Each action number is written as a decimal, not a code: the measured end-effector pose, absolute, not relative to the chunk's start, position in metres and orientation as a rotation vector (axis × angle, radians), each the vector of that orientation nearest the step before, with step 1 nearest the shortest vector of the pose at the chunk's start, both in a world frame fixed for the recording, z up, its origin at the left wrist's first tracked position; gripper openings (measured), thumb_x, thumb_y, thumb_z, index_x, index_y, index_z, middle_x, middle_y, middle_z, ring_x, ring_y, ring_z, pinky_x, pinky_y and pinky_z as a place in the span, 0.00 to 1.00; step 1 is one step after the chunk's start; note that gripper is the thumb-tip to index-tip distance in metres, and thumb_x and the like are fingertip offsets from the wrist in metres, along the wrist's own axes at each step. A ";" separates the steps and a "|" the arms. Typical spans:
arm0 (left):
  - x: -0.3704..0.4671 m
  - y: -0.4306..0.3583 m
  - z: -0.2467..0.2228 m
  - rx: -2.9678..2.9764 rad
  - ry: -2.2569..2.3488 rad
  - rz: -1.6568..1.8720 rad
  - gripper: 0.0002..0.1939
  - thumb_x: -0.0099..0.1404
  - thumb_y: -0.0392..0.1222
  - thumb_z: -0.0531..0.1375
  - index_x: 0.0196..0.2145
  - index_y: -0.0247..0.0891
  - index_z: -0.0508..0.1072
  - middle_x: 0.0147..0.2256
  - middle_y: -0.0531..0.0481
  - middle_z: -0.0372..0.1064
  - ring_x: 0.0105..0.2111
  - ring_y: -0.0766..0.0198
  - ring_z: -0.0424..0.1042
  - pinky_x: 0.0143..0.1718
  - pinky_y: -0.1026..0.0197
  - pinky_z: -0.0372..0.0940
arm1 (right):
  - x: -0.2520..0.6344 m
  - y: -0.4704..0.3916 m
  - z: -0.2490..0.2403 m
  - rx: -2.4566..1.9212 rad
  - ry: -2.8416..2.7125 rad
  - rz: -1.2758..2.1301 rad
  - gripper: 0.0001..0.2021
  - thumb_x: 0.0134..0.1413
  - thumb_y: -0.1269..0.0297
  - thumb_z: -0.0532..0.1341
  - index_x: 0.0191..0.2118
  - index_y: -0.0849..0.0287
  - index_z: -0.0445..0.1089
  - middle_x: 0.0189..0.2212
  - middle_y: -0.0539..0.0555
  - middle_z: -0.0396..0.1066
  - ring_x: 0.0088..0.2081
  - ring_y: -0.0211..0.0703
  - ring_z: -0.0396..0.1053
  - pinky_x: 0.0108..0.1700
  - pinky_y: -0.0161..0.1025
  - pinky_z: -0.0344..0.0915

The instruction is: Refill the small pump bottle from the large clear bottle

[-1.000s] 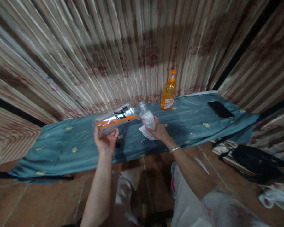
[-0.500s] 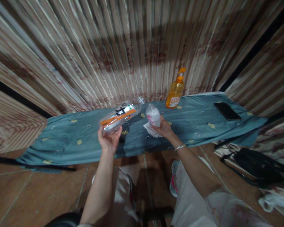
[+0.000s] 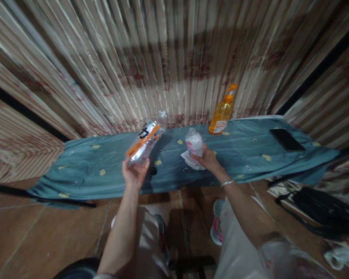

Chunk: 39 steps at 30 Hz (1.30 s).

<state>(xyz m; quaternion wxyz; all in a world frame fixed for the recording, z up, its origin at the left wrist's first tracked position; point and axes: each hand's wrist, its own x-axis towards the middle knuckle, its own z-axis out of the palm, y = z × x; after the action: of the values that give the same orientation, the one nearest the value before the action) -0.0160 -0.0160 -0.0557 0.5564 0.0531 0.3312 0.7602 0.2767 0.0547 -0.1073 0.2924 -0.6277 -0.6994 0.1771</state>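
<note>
My left hand (image 3: 135, 173) is closed round the base of a large clear plastic bottle (image 3: 147, 140) with an orange, white and black label. The bottle tilts up and to the right, its neck pointing away from me. In my right hand (image 3: 207, 158) is a smaller clear bottle (image 3: 194, 142) with pink print, held near its lower part and roughly upright. Under it lies a white folded tissue (image 3: 190, 159) on the cloth. A small round black cap-like thing (image 3: 153, 171) sits just right of my left hand. Neither bottle's mouth shows a cap that I can make out.
A pump bottle of orange liquid (image 3: 222, 114) stands at the back, right of centre. A black phone (image 3: 287, 140) lies farther right. Blue-green patterned cloth (image 3: 84, 166) covers the narrow table. Pleated curtains (image 3: 151, 58) hang behind it; a black bag (image 3: 322, 209) is at lower right.
The large bottle in my left hand has turned more upright, its neck swinging left, away from the smaller bottle. The whole view has shifted slightly. Both hands keep their hold.
</note>
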 end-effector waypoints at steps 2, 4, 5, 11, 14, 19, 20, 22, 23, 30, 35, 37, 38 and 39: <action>-0.018 -0.014 -0.059 0.131 0.779 1.804 0.21 0.55 0.45 0.65 0.46 0.36 0.73 0.44 0.42 0.76 0.45 0.54 0.77 0.45 0.53 0.76 | 0.277 0.055 -0.108 -1.673 -1.858 0.472 0.28 0.54 0.60 0.71 0.57 0.64 0.65 0.46 0.65 0.80 0.48 0.57 0.80 0.46 0.41 0.72; -0.021 -0.011 -0.063 0.158 0.788 1.799 0.22 0.55 0.47 0.66 0.47 0.38 0.73 0.45 0.43 0.76 0.46 0.54 0.77 0.47 0.51 0.75 | 0.277 0.055 -0.108 -1.669 -1.857 0.473 0.27 0.54 0.60 0.71 0.57 0.63 0.65 0.47 0.65 0.80 0.49 0.57 0.79 0.46 0.41 0.71; -0.023 -0.010 -0.065 0.173 0.799 1.788 0.23 0.55 0.49 0.67 0.47 0.39 0.73 0.45 0.43 0.76 0.46 0.54 0.77 0.47 0.51 0.75 | 0.277 0.054 -0.108 -1.672 -1.857 0.475 0.27 0.54 0.60 0.71 0.56 0.63 0.66 0.47 0.65 0.80 0.49 0.57 0.79 0.46 0.41 0.71; -0.036 -0.004 -0.078 0.206 0.823 1.708 0.28 0.50 0.55 0.70 0.45 0.39 0.74 0.40 0.44 0.76 0.37 0.56 0.77 0.33 0.60 0.72 | 0.275 0.053 -0.107 -1.732 -1.848 0.462 0.28 0.55 0.59 0.71 0.57 0.64 0.65 0.46 0.65 0.80 0.48 0.57 0.80 0.44 0.40 0.71; -0.039 0.001 -0.084 0.229 0.853 1.667 0.23 0.49 0.52 0.71 0.40 0.38 0.75 0.39 0.42 0.77 0.40 0.53 0.78 0.39 0.55 0.74 | 0.274 0.053 -0.107 -1.747 -1.859 0.439 0.27 0.55 0.59 0.70 0.57 0.65 0.66 0.45 0.65 0.81 0.47 0.59 0.80 0.44 0.41 0.71; -0.042 0.013 -0.093 0.378 0.958 1.689 0.16 0.45 0.36 0.71 0.34 0.37 0.75 0.33 0.47 0.77 0.38 0.56 0.78 0.48 0.51 0.74 | 0.275 0.053 -0.110 -1.744 -1.859 0.405 0.26 0.55 0.59 0.71 0.55 0.64 0.67 0.43 0.65 0.81 0.45 0.59 0.80 0.43 0.41 0.71; -0.043 0.016 -0.095 0.417 0.970 1.697 0.16 0.44 0.35 0.71 0.33 0.37 0.75 0.32 0.48 0.77 0.37 0.57 0.78 0.48 0.52 0.74 | 0.276 0.053 -0.110 -1.738 -1.859 0.405 0.26 0.55 0.59 0.71 0.55 0.64 0.67 0.43 0.64 0.81 0.44 0.58 0.80 0.42 0.41 0.71; -0.045 0.020 -0.101 0.458 0.983 1.715 0.17 0.42 0.33 0.72 0.32 0.36 0.75 0.32 0.49 0.78 0.36 0.58 0.78 0.49 0.53 0.73 | 0.277 0.053 -0.112 -1.723 -1.861 0.406 0.26 0.55 0.58 0.70 0.55 0.64 0.67 0.42 0.64 0.81 0.44 0.58 0.81 0.41 0.41 0.70; -0.046 0.021 -0.104 0.455 0.993 1.725 0.17 0.42 0.33 0.72 0.31 0.36 0.75 0.32 0.50 0.78 0.36 0.59 0.78 0.48 0.53 0.73 | 0.277 0.053 -0.112 -1.715 -1.861 0.404 0.25 0.55 0.58 0.70 0.55 0.64 0.67 0.41 0.64 0.81 0.44 0.58 0.81 0.41 0.40 0.71; -0.050 0.035 -0.120 0.405 1.039 1.755 0.13 0.45 0.40 0.72 0.28 0.38 0.75 0.30 0.51 0.76 0.36 0.62 0.77 0.41 0.61 0.70 | 0.280 0.053 -0.116 -1.674 -1.829 0.393 0.26 0.53 0.57 0.71 0.54 0.62 0.68 0.39 0.62 0.81 0.40 0.58 0.81 0.36 0.40 0.70; -0.048 0.042 -0.119 0.514 1.056 1.791 0.21 0.36 0.35 0.74 0.31 0.37 0.74 0.33 0.51 0.76 0.39 0.59 0.77 0.50 0.56 0.69 | 0.283 0.054 -0.121 -1.650 -1.830 0.401 0.24 0.52 0.54 0.70 0.51 0.61 0.68 0.37 0.62 0.81 0.37 0.57 0.79 0.37 0.42 0.70; -0.048 0.043 -0.121 0.596 1.128 1.807 0.28 0.34 0.35 0.74 0.35 0.38 0.73 0.35 0.52 0.76 0.38 0.60 0.76 0.51 0.54 0.69 | 0.283 0.054 -0.121 -1.651 -1.829 0.405 0.25 0.52 0.54 0.70 0.51 0.62 0.68 0.37 0.62 0.81 0.37 0.57 0.79 0.37 0.43 0.70; -0.049 0.044 -0.123 0.635 1.172 1.810 0.30 0.33 0.35 0.74 0.37 0.38 0.72 0.35 0.52 0.75 0.38 0.60 0.75 0.51 0.53 0.69 | 0.283 0.054 -0.121 -1.650 -1.829 0.408 0.25 0.53 0.54 0.70 0.52 0.62 0.68 0.37 0.62 0.81 0.37 0.57 0.79 0.37 0.43 0.70; -0.050 0.044 -0.124 0.669 1.217 1.808 0.32 0.33 0.36 0.75 0.39 0.38 0.71 0.36 0.52 0.75 0.38 0.60 0.75 0.51 0.53 0.69 | 0.283 0.054 -0.121 -1.651 -1.828 0.412 0.25 0.53 0.55 0.69 0.53 0.62 0.67 0.37 0.62 0.81 0.37 0.56 0.79 0.37 0.43 0.70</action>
<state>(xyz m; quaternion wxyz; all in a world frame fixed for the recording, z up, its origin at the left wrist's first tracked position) -0.0499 0.0441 -0.1245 0.4179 0.2666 0.4849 0.7205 0.2835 0.0536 -0.1206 0.3167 -0.6271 -0.6942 0.1566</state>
